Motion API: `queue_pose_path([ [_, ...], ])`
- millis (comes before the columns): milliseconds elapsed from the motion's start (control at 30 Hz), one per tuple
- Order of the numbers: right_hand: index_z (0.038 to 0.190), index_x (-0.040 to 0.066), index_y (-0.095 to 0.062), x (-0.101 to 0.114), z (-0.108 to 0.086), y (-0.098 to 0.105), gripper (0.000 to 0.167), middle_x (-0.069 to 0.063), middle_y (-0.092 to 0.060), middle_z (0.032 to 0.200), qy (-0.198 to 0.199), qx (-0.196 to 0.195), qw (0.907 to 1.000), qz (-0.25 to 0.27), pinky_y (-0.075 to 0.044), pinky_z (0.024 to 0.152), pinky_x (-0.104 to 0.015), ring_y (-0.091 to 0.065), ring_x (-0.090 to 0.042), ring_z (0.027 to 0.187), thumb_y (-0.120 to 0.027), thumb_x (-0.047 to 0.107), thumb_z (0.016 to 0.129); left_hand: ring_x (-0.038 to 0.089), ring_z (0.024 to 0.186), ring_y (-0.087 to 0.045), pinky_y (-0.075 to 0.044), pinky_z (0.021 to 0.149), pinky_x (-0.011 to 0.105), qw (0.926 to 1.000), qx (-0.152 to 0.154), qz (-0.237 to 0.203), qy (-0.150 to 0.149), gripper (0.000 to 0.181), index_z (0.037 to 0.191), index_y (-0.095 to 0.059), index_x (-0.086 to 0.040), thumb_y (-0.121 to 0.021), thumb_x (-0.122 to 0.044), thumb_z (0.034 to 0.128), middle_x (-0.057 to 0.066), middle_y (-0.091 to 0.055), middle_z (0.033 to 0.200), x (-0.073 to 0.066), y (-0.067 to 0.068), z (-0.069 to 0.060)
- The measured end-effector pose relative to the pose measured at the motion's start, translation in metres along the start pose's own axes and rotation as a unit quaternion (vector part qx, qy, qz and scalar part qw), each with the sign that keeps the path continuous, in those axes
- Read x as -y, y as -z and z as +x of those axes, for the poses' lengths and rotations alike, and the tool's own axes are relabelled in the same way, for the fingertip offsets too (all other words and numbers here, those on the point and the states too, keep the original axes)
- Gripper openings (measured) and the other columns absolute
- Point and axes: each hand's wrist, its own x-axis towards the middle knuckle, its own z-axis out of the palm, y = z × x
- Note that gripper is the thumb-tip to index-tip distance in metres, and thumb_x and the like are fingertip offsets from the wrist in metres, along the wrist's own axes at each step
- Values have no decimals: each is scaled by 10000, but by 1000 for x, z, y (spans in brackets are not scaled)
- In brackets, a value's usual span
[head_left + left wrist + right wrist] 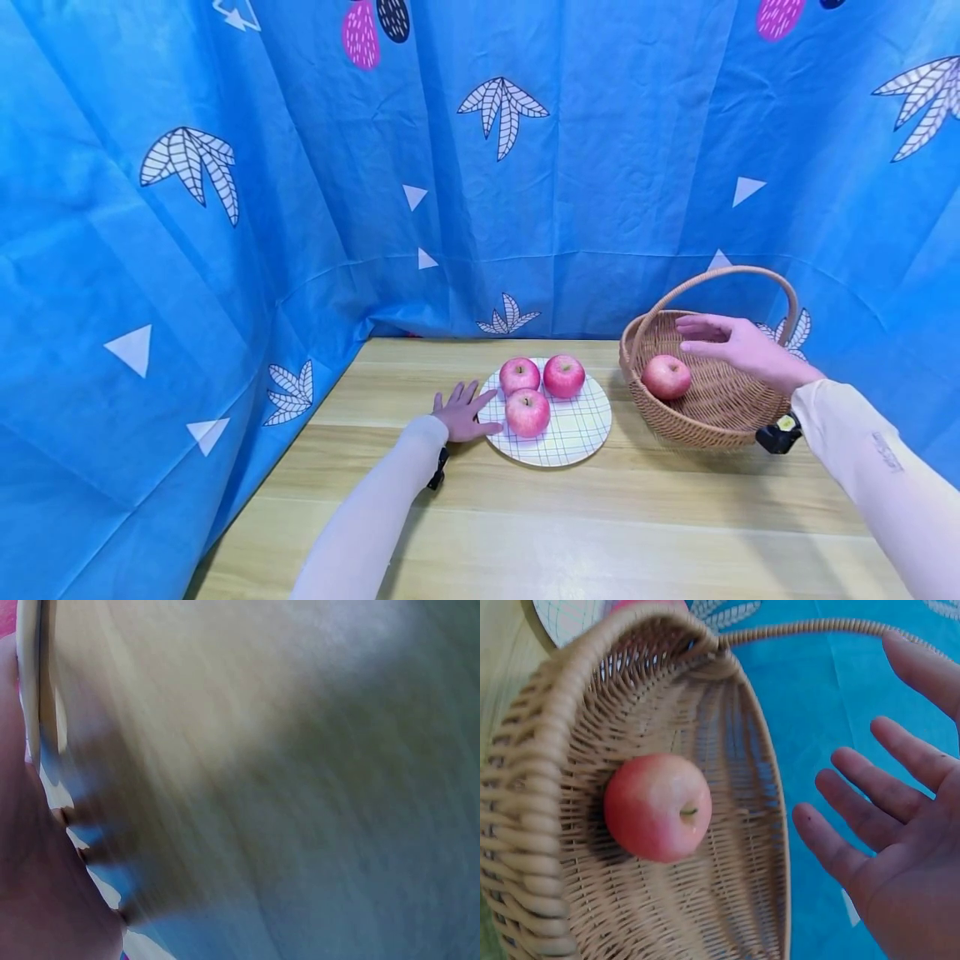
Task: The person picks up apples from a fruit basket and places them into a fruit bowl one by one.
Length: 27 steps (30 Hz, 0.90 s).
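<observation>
A wicker basket (720, 421) with an arched handle stands on the right, and one red apple (666, 377) lies inside it. Above that apple my right hand (731, 340) hovers with fingers spread and nothing in them; the right wrist view shows the palm (922, 862) apart from the apple (658, 808). A round white plate (581, 433) with a grid pattern holds three apples, the front one (527, 413) nearest to my left hand (462, 417). That hand lies at the plate's left edge, fingers spread, its thumb at the rim.
Both things stand on a light wooden table (570, 533). A blue patterned curtain (480, 208) hangs behind the table and along its left side. The basket's handle (720, 271) arches above and behind my right hand.
</observation>
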Motion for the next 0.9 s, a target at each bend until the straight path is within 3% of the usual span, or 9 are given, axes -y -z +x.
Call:
queue_pose_path([
  [333, 1519, 149, -437, -22, 11, 3, 645, -148, -541, 1483, -277, 107, 9995, 117, -422, 890, -101, -498, -335, 1367, -624, 458, 984, 364, 1569, 6, -2, 1192, 695, 9999, -14, -57, -92, 856, 1615, -153, -397, -426, -783, 901, 71, -24, 1714, 1, 0, 0],
  [533, 1518, 102, -433, -31, 19, 0, 634, -170, -540, 1478, -336, 108, 9988, 348, -474, 892, -142, -527, 101, 1143, -630, 401, 995, 379, 1566, 9, 7, 1194, 691, 9999, -17, -90, -138, 837, 1621, -158, -366, -432, -744, 926, 88, -24, 1712, -4, 5, -8],
  [633, 1519, 75, -421, -36, 23, -3, 639, -196, -520, 1488, -354, 127, 9980, 499, -494, 882, -161, -490, 196, 1051, -634, 375, 997, 365, 1567, 33, 35, 1192, 688, 9998, -14, -133, -113, 853, 1616, -140, -398, -425, -774, 906, 69, -2, 1714, 1, 1, -2],
  [733, 1517, 67, -418, -39, 26, -5, 644, -209, -496, 1505, -428, 166, 9971, 607, -512, 896, -203, -517, 149, 1064, -638, 372, 994, 349, 1569, 51, 58, 1190, 685, 9997, -32, -194, -107, 885, 1610, -132, -428, -413, -825, 870, 49, 11, 1715, 6, -5, 6],
  [900, 1513, 71, -421, -42, 29, -7, 657, -206, -467, 1529, -585, 207, 9958, 670, -533, 983, -367, -540, -143, 1247, -639, 403, 989, 350, 1569, 53, 63, 1187, 688, 9997, -14, -205, -133, 914, 1611, -126, -423, -399, -854, 852, 58, 10, 1715, 8, -6, 8],
])
